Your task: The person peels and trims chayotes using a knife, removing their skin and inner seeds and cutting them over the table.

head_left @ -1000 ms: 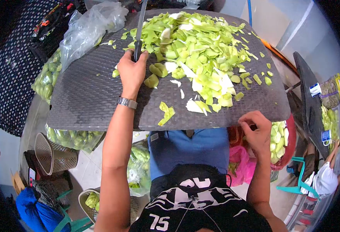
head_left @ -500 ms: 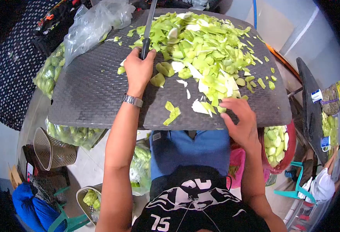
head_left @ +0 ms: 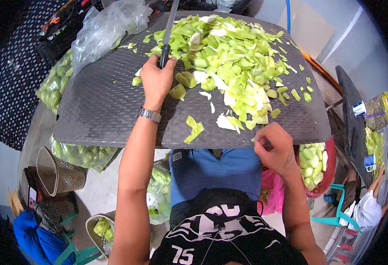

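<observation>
While left hand (head_left: 155,84) wraps round black handle of knife (head_left: 165,52), blade pointing toward far edge, right hand (head_left: 274,145) curls at near edge of worktop (head_left: 101,108), fingers bunched; cannot tell if anything pinched there; knife at left side of green peelings (head_left: 236,62); clear plastic bag (head_left: 108,33) at far left corner; red tub (head_left: 330,171) of pale-green pieces (head_left: 310,164) beside right forearm

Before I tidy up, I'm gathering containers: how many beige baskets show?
2: one basket at lower left; another basket, holding green produce, partly behind the left arm. Others may be hidden.
</observation>
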Available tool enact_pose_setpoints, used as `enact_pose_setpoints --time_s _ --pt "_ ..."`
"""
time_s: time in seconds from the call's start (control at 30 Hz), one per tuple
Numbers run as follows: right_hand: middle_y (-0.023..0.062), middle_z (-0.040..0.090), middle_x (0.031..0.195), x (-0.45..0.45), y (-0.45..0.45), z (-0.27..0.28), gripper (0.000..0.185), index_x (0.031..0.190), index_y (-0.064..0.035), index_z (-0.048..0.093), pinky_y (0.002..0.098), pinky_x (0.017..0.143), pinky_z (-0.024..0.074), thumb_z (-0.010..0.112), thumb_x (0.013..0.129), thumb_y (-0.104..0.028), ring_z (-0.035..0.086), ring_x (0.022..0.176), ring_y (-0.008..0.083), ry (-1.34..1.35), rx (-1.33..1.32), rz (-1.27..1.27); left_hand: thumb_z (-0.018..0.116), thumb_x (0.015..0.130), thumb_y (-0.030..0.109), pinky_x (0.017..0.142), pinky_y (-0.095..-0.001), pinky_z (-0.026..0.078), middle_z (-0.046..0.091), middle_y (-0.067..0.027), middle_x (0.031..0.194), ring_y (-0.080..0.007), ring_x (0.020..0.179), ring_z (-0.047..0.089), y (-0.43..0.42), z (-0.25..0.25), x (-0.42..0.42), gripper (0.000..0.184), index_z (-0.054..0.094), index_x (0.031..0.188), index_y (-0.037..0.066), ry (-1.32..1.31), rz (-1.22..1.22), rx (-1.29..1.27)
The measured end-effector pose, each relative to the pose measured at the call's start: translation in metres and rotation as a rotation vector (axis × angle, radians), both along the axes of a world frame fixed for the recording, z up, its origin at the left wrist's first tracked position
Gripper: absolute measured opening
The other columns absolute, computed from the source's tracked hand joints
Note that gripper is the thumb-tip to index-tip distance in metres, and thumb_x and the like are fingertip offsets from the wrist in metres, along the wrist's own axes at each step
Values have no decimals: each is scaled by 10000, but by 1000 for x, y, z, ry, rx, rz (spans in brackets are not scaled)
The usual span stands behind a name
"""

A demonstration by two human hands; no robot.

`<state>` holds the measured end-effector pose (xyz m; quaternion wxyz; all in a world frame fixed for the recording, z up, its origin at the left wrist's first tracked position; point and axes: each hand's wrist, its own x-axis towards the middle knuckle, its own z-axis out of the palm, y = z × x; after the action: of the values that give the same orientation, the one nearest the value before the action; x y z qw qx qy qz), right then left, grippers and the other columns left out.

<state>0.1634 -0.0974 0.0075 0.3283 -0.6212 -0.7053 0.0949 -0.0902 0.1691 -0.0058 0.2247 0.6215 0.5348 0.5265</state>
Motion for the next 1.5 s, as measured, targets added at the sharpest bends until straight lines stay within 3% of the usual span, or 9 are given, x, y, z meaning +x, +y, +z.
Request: enact_pose_setpoints --time_s 0.23,0.67,0.87,0.9,1.0,1.1,1.23,1.33,1.5 --pt "161 685 1046 -17 36 -18 313 1089 -56 672 428 858 548 804 806 -55 669 971 373 -112 343 -53 780 856 298 627 -399 497 664 -128 665 -227 604 630 -1 2 -2 346 692 896 -34 0 -5 -13" --pt "220 647 1017 -51 80 1 212 1042 0 650 492 823 531 724 856 -71 646 939 420 -185 -316 81 797 866 329 620 -348 482 681 -80 704 -155 633 599 -1 2 -4 358 705 888 -15 58 -10 -43" --pt "244 609 1220 -63 113 -12 433 1279 16 596 445 949 528 719 873 -70 621 1100 431 -45 380 -7 776 853 322 652 -389 512 670 -150 688 -231 628 640 -2 5 -3 387 689 895 -53 52 8 -36" --pt "214 586 1305 -70 99 -9 440 1294 -39 639 429 1007 516 746 872 -108 606 1183 405 8 241 68 776 853 322 652 -393 514 675 -154 692 -235 628 646 -5 7 -4 391 698 917 -55 57 6 -43" --pt "184 608 1302 -87 79 -10 299 1158 -99 729 433 1005 517 766 867 -159 614 1180 374 -103 117 463 776 853 323 646 -402 515 682 -158 690 -243 623 657 0 5 -2 396 715 953 -55 35 -1 -2" --pt "158 635 1266 -64 121 -43 159 1001 -169 803 481 1029 487 757 854 -208 586 1198 359 -167 245 449 780 850 320 646 -408 519 689 -159 686 -247 619 664 -3 3 -2 401 719 965 -58 56 -23 -24" --pt "178 616 1307 -8 156 -24 343 1154 -97 740 479 1055 467 820 832 -183 549 1232 383 -235 413 -9 792 839 316 651 -406 522 694 -158 695 -247 626 667 -4 6 -3 402 722 972 -57 97 -22 -50" --pt "226 546 1436 8 115 17 649 1372 -98 634 497 1122 425 859 815 -345 486 1347 421 -274 317 -185 796 838 316 640 -401 514 684 -145 687 -237 615 651 -1 0 0 388 720 950 -48 22 -18 39" --pt "390 297 1587 1 38 -39 1164 1588 45 275 582 1235 241 744 811 -684 274 1504 521 -476 -80 -349 798 850 299 624 -371 498 651 -112 661 -198 598 604 -8 9 -1 374 708 947 -51 39 -31 -51"
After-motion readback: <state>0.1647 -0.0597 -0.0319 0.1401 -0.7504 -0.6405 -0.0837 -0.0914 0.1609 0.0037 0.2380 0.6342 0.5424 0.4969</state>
